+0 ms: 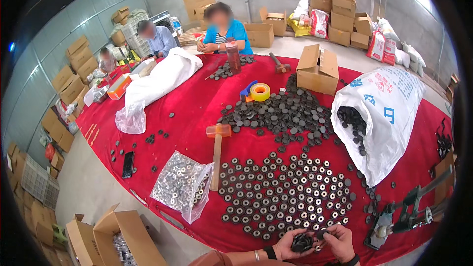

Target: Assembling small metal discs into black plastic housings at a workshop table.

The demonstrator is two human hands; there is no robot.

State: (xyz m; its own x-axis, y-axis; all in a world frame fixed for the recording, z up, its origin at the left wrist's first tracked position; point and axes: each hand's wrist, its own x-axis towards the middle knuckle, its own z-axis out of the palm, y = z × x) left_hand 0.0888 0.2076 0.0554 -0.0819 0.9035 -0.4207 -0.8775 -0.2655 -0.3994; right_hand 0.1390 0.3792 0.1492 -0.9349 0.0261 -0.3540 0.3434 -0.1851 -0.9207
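- Cardboard box (129, 239) stands open at the lower left edge of the red cloth (197, 103), with small metal parts inside.
- Clear plastic bag of metal washers (181, 184) lies on the cloth beside a mallet (217, 153), whose wooden handle points toward the person.
- Left hand (291, 244), near the bottom edge, is cupped palm up around a clump of black rubber discs (301, 242), fingers curled about them.
- Right hand (340, 241) is just beside it, thumb and fingertips pinched on one small black disc (320, 234) at the edge of the clump.
- Just above both hands, rows of discs with metal centres (286, 192) lie flat on the cloth; farther up is a loose pile of black discs (281, 113).
- White woven sack (389, 113) lies on its side to the right, its mouth spilling more discs.
- Metal hand press (409, 212) sits at the lower right corner.
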